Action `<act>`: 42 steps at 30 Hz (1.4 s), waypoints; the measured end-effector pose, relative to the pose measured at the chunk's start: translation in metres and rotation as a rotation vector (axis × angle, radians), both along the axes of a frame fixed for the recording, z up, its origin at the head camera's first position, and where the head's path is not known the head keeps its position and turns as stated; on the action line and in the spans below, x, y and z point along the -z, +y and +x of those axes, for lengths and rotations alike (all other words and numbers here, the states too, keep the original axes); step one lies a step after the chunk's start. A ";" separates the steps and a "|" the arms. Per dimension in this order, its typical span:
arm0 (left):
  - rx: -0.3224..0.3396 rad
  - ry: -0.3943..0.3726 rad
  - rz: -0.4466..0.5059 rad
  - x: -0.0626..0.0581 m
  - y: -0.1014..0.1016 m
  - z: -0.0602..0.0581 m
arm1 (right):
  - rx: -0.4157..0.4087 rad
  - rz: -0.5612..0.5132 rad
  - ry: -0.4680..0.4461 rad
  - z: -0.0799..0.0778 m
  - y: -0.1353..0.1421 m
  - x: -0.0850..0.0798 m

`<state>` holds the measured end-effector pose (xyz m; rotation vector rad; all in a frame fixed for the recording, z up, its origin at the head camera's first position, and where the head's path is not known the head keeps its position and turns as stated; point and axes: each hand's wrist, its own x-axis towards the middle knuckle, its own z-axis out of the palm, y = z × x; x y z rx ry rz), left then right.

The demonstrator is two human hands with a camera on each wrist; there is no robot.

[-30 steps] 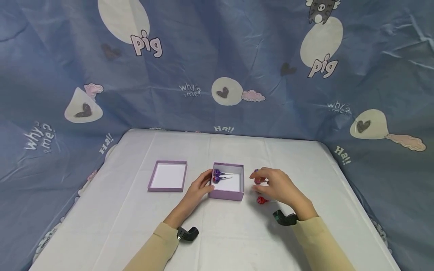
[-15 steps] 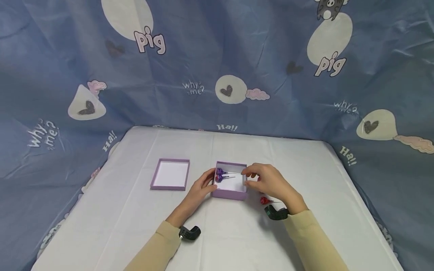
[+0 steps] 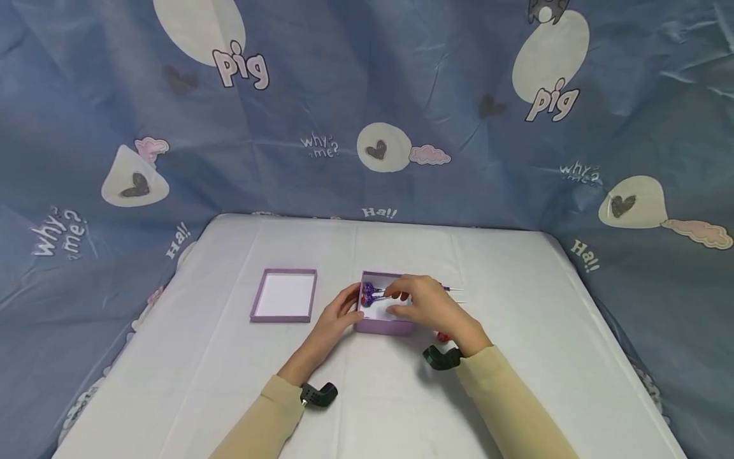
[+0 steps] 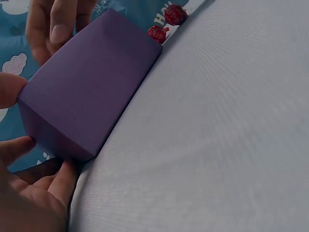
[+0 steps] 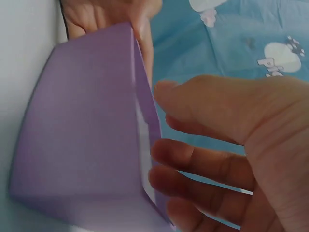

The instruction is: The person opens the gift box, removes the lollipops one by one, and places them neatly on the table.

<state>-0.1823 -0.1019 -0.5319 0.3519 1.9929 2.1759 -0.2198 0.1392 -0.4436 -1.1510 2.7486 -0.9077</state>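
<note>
A purple box [image 3: 384,327] with a white inside stands on the table. My left hand [image 3: 335,319] grips its left side, the thumb at the near corner. Inside, at the left, lie two purple-wrapped lollipops [image 3: 368,299]; their sticks run under my right fingers. My right hand [image 3: 427,306] hovers over the box's right part, thumb and forefinger apart, with nothing seen between them. In the right wrist view its curled fingers [image 5: 203,159] are beside the box's rim. On the table to the right, partly hidden by that hand, lie a red lollipop [image 3: 441,336] and two more, showing mainly sticks.
A shallow purple lid [image 3: 281,317] lies left of the box, its white inside facing up. White cloth [image 3: 218,357] covers the table. A blue printed curtain [image 3: 321,191] hangs behind and at both sides.
My right hand has moved left from the lollipops on the table to above the box, uncovering some sticks. My left hand keeps its place on the box.
</note>
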 end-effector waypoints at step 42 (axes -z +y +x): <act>0.050 0.040 0.018 -0.003 -0.001 0.003 | -0.151 0.194 -0.078 -0.030 -0.050 0.028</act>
